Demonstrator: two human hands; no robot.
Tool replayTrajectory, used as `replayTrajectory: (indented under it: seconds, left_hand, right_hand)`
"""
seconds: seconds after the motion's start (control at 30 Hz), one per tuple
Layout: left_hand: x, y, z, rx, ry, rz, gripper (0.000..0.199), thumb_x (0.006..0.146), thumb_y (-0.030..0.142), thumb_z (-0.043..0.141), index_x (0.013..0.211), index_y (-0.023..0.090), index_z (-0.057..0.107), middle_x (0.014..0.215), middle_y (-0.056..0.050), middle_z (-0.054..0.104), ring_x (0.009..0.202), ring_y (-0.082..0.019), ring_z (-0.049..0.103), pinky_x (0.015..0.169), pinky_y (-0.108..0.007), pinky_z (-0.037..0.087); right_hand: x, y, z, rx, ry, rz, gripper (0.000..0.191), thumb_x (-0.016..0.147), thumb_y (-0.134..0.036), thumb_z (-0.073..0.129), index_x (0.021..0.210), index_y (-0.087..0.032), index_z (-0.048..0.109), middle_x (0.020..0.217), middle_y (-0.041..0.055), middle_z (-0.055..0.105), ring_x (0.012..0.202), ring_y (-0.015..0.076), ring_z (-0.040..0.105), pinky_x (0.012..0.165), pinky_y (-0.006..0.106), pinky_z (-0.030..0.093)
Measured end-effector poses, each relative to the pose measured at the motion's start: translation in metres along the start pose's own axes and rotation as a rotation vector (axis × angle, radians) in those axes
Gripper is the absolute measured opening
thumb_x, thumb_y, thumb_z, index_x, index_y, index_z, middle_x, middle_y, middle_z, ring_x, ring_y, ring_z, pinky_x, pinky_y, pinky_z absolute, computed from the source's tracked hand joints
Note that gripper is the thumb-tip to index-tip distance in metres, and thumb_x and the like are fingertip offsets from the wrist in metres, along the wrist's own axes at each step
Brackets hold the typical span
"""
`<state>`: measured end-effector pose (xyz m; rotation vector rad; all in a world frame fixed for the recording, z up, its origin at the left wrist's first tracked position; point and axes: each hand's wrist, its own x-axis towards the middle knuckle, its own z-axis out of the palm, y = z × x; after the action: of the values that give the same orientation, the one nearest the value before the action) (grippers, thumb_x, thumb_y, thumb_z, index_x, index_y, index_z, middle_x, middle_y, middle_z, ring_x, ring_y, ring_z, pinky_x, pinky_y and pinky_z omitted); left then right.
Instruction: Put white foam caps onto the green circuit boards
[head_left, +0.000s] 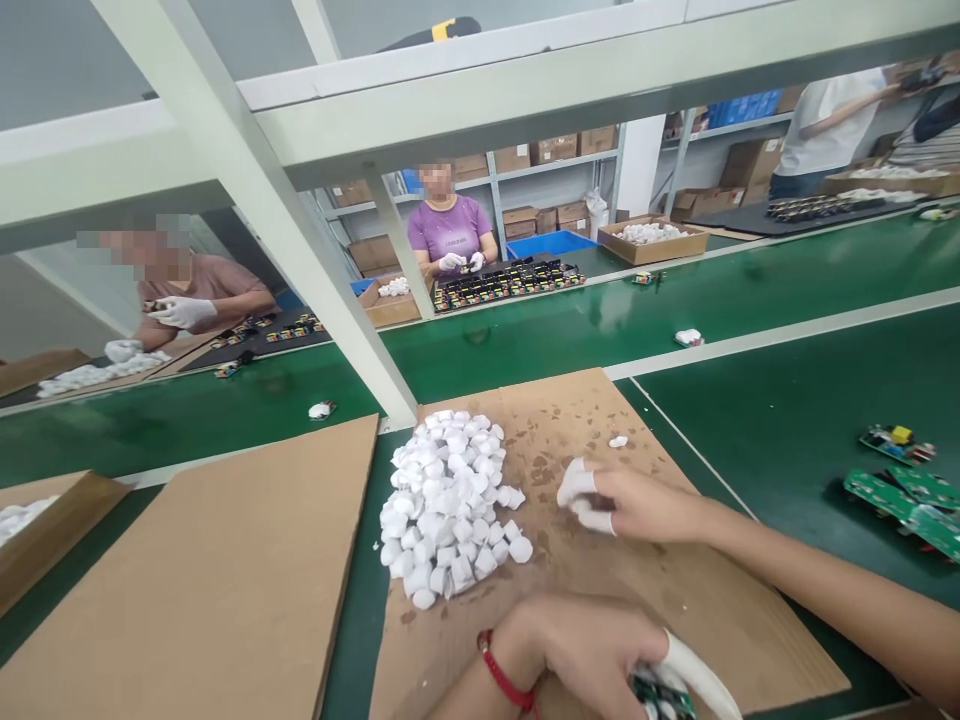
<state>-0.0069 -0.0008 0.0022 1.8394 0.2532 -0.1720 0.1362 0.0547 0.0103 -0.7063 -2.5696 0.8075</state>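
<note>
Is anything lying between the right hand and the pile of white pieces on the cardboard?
Nothing visible. The right hand hovers beside the pile of white pieces, with only stained bare cardboard sheet between them. The left hand sits nearer the camera, clear of that gap.

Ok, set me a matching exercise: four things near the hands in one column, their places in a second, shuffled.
Things
1. pile of white pieces
2. small circuit board
3. green circuit boards
4. red bracelet

Places
A. on the green belt, far right
B. on the left wrist
C. held in the left hand
D. on the stained cardboard sheet, left of the right hand

Pairs: 1-D, 2-C, 3-A, 4-B
</note>
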Motion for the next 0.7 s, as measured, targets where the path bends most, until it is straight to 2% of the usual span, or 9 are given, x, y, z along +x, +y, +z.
replayTrajectory:
  seconds: [0.1, 0.17, 0.3, 0.4, 0.5, 0.6, 0.7]
  left_hand:
    - [0.002, -0.003, 0.003, -0.020, 0.008, 0.011, 0.039, 0.059, 0.031, 0.072, 0.095, 0.017, 0.069, 0.072, 0.000, 0.061, 0.079, -0.023, 0.061, 0.067, -0.028, 0.049]
    - [0.003, -0.003, 0.004, -0.045, 0.017, 0.011, 0.036, 0.057, 0.033, 0.073, 0.089, 0.017, 0.070, 0.067, 0.000, 0.060, 0.076, -0.025, 0.061, 0.065, -0.029, 0.049]
    - [0.003, 0.000, 0.004, -0.098, 0.057, -0.023, 0.037, 0.052, 0.035, 0.076, 0.085, 0.019, 0.071, 0.064, 0.001, 0.060, 0.070, -0.023, 0.062, 0.060, -0.029, 0.049]
    - [0.002, 0.004, 0.002, -0.116, 0.081, -0.030, 0.042, 0.051, 0.031, 0.077, 0.091, 0.020, 0.070, 0.066, 0.002, 0.061, 0.068, -0.023, 0.062, 0.061, -0.029, 0.048]
    - [0.001, 0.007, 0.002, -0.130, 0.073, -0.036, 0.040, 0.052, 0.025, 0.075, 0.091, 0.019, 0.070, 0.068, 0.002, 0.062, 0.073, -0.024, 0.062, 0.065, -0.030, 0.049]
    - [0.001, 0.008, 0.003, -0.104, 0.076, -0.057, 0.029, 0.054, 0.023, 0.074, 0.082, 0.017, 0.071, 0.065, 0.001, 0.062, 0.074, -0.025, 0.063, 0.064, -0.030, 0.049]
    - [0.001, 0.006, 0.005, -0.034, 0.103, -0.078, 0.021, 0.054, 0.025, 0.073, 0.073, 0.016, 0.070, 0.061, 0.002, 0.061, 0.069, -0.023, 0.062, 0.060, -0.029, 0.049]
  right_hand:
    - [0.010, -0.028, 0.008, 0.172, -0.121, -0.132, 0.021, 0.073, -0.001, 0.053, 0.085, -0.017, 0.060, 0.089, 0.0028, 0.057, 0.081, 0.0126, 0.054, 0.072, 0.020, 0.044]
    - [0.019, -0.040, 0.016, 0.214, -0.139, -0.154, 0.021, 0.073, -0.001, 0.053, 0.086, -0.016, 0.060, 0.088, 0.0028, 0.056, 0.080, 0.0127, 0.053, 0.072, 0.021, 0.043]
    - [0.034, -0.039, 0.030, 0.196, -0.145, -0.109, 0.017, 0.073, -0.005, 0.057, 0.085, -0.017, 0.062, 0.076, -0.0005, 0.050, 0.068, 0.0113, 0.048, 0.064, 0.020, 0.041]
    - [0.036, -0.031, 0.036, 0.251, -0.131, -0.149, 0.010, 0.078, -0.012, 0.058, 0.084, -0.017, 0.063, 0.082, 0.0007, 0.053, 0.074, 0.0117, 0.050, 0.068, 0.020, 0.042]
    - [0.033, -0.028, 0.042, 0.170, -0.096, -0.169, 0.007, 0.081, -0.015, 0.056, 0.084, -0.017, 0.062, 0.086, 0.0023, 0.052, 0.076, 0.0123, 0.049, 0.067, 0.020, 0.042]
    - [0.029, -0.027, 0.048, -0.057, -0.061, -0.183, 0.008, 0.081, -0.020, 0.056, 0.084, -0.016, 0.062, 0.085, 0.0044, 0.051, 0.074, 0.0147, 0.047, 0.062, 0.023, 0.041]
    - [0.025, -0.023, 0.055, -0.243, -0.033, -0.226, 0.017, 0.086, -0.027, 0.050, 0.090, -0.015, 0.062, 0.088, 0.0075, 0.055, 0.080, 0.0190, 0.046, 0.068, 0.030, 0.040]
